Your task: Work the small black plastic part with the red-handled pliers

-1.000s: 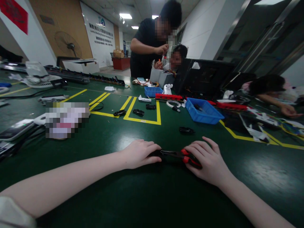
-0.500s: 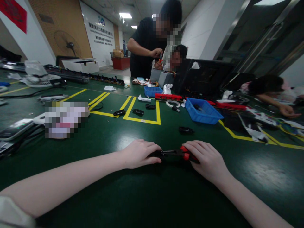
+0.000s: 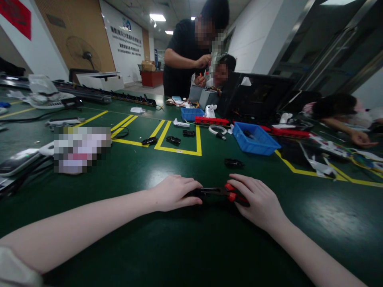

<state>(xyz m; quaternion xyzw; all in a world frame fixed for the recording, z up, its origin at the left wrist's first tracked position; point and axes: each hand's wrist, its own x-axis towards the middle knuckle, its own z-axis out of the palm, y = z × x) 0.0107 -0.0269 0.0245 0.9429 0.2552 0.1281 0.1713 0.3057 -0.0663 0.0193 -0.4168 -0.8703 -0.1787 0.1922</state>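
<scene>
My right hand is closed around the red-and-black handles of long-nose pliers. Their jaws point left toward my left hand, which pinches a small black part. The tips of the pliers meet the right end of that part; whether they grip it, I cannot tell. My left fingers hide most of the part. Beyond my hands, a similar black piece lies on the green table. Several more, among them one black piece, lie near the yellow tape outline.
A blue bin stands at right, with a coiled white cable beside it. A smaller blue tray sits farther back. Phone-like devices and cables lie at left. Across the table a person in black works with a tool near grey boxes.
My right fingers have loosened slightly and lifted on the plier handles. Both hands stay in nearly the same place. The person opposite has raised one hand.
</scene>
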